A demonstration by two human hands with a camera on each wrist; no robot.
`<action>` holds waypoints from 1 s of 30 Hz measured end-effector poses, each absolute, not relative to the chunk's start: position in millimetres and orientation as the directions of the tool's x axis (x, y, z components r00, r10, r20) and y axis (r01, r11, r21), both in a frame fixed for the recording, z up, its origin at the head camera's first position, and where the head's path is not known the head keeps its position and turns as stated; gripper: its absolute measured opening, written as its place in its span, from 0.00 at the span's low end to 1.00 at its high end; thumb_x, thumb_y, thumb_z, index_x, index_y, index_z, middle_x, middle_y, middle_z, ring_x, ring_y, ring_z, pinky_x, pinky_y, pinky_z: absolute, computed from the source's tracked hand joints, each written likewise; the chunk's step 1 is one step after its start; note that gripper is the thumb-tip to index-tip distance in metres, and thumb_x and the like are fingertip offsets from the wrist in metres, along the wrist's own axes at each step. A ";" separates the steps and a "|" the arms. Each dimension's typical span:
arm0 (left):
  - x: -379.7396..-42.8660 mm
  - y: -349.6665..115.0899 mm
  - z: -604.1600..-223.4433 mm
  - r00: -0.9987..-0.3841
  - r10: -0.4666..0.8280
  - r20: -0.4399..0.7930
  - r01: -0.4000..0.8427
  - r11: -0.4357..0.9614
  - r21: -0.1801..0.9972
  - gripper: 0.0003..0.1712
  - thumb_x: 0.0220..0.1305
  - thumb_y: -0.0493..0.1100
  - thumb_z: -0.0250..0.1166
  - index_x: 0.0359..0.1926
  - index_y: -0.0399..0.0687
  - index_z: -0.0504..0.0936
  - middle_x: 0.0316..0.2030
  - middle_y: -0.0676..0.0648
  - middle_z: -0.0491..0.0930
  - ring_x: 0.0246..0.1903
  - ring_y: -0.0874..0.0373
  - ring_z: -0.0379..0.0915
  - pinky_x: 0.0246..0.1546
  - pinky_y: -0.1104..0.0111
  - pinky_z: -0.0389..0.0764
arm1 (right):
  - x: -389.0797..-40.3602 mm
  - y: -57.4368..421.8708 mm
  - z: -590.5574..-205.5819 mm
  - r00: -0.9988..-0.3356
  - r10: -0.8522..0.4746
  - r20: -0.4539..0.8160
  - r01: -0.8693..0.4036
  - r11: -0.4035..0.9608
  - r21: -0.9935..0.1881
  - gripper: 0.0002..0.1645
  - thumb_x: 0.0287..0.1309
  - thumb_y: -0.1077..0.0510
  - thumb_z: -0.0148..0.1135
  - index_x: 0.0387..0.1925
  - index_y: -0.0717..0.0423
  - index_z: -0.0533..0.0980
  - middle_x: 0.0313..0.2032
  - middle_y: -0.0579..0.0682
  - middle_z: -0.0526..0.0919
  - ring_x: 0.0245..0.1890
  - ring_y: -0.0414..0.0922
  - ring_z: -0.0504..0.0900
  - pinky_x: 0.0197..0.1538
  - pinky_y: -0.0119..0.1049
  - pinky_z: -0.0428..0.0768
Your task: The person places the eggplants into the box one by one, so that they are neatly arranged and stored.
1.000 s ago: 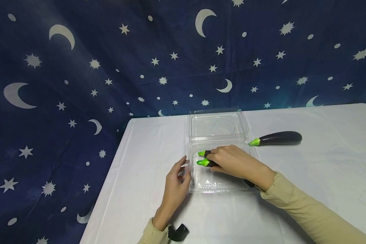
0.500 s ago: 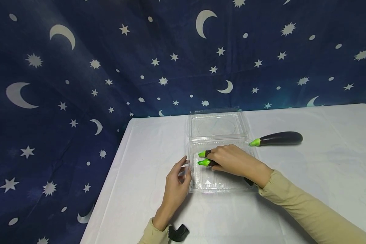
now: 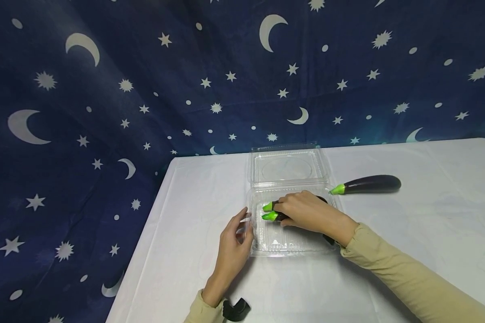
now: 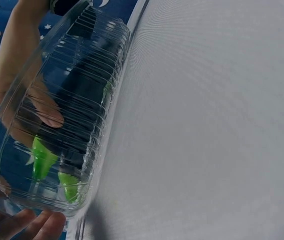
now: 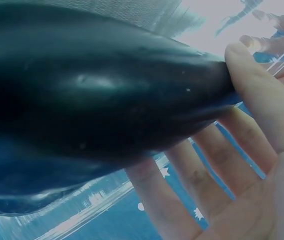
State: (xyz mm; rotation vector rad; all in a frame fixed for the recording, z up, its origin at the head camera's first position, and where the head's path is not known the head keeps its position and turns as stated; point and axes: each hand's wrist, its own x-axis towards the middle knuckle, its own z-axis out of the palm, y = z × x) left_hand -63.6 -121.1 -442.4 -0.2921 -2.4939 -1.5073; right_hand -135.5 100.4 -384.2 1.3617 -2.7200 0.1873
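Note:
A clear plastic clamshell container (image 3: 291, 244) lies with its lid (image 3: 287, 168) folded back. My right hand (image 3: 307, 211) is over its base, gripping a dark purple eggplant (image 3: 281, 216) with a bright green stem end. Thumb and fingers lie on either side of its narrow part in the right wrist view, where its dark body (image 5: 96, 90) fills the left. A second eggplant (image 3: 268, 206) lies alongside, mostly covered by the hand. My left hand (image 3: 233, 242) touches the container's left edge with fingertips and thumb; in the left wrist view its fingers (image 4: 29, 225) rest at the rim.
Another eggplant (image 3: 372, 184) lies on the white-covered table (image 3: 428, 202), just right of the container. A dark blue curtain (image 3: 226, 45) with moons and stars hangs behind the table. A black piece (image 3: 236, 309) sits beside my left sleeve.
A dark rounded end of an eggplant now shows behind my right hand. The right wrist has shifted slightly left, while my left hand and the container stay put.

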 end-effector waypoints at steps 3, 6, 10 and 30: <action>-63.2 -121.4 -442.5 -0.959 0.057 0.276 0.271 0.457 0.847 0.27 0.68 0.35 0.59 0.68 0.38 0.70 0.54 0.41 0.80 0.50 0.51 0.81 0.40 0.67 0.85 | -135.7 100.2 -385.4 -0.597 -0.791 0.135 -0.802 0.594 -0.066 0.17 0.49 0.48 0.76 0.37 0.52 0.82 0.33 0.46 0.85 0.32 0.44 0.85 0.32 0.41 0.83; -63.2 -121.5 -442.5 -0.959 0.057 0.276 0.271 0.454 0.849 0.27 0.68 0.35 0.59 0.68 0.38 0.70 0.54 0.41 0.80 0.50 0.50 0.82 0.40 0.67 0.85 | -136.1 99.8 -386.6 -0.596 -0.792 0.131 -0.803 0.592 -0.071 0.19 0.48 0.46 0.76 0.37 0.52 0.82 0.33 0.45 0.85 0.33 0.44 0.85 0.33 0.42 0.83; -63.6 -121.4 -442.8 -0.958 0.055 0.280 0.274 0.449 0.850 0.27 0.68 0.34 0.59 0.68 0.38 0.71 0.54 0.40 0.80 0.50 0.49 0.82 0.40 0.67 0.85 | -136.8 98.9 -388.2 -0.593 -0.797 0.117 -0.805 0.589 -0.068 0.20 0.46 0.45 0.77 0.38 0.51 0.83 0.33 0.45 0.85 0.33 0.44 0.84 0.34 0.41 0.83; -64.5 -121.3 -444.6 -0.954 0.062 0.294 0.288 0.469 0.835 0.27 0.67 0.34 0.60 0.67 0.38 0.71 0.53 0.41 0.81 0.49 0.50 0.82 0.40 0.66 0.85 | -139.9 97.3 -394.7 -0.580 -0.810 0.084 -0.814 0.576 -0.071 0.21 0.42 0.43 0.77 0.36 0.48 0.83 0.34 0.43 0.84 0.33 0.43 0.81 0.32 0.40 0.81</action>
